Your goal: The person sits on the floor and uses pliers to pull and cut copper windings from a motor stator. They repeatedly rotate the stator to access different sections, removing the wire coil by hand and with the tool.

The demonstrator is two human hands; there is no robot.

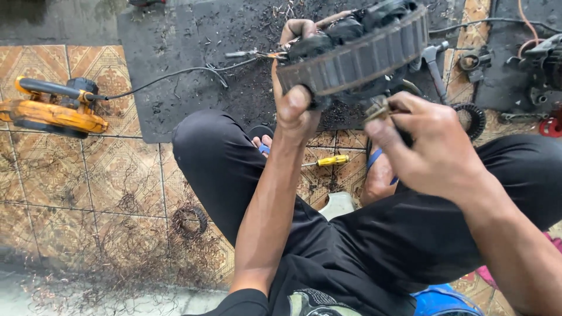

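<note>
Both hands work at upper centre: left hand clamps the ring-shaped motor stator, packed with dark windings; right hand is closed on a small brass-coloured piece under it; yellow blower at left

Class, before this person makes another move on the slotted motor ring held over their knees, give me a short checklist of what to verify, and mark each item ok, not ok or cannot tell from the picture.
1. Left hand has a firm hold on the slotted ring: ok, thumb pressed on its lower edge.
2. Right hand holds a small piece at the ring's underside: ok; what the piece is, cannot tell.
3. Ring held clear of the legs: ok.
4. Yellow-handled screwdriver lies within reach between the feet: ok.
5. Floor free of debris: not ok, wire scraps lie scattered.
6. Orange power tool switched off: cannot tell.
</note>
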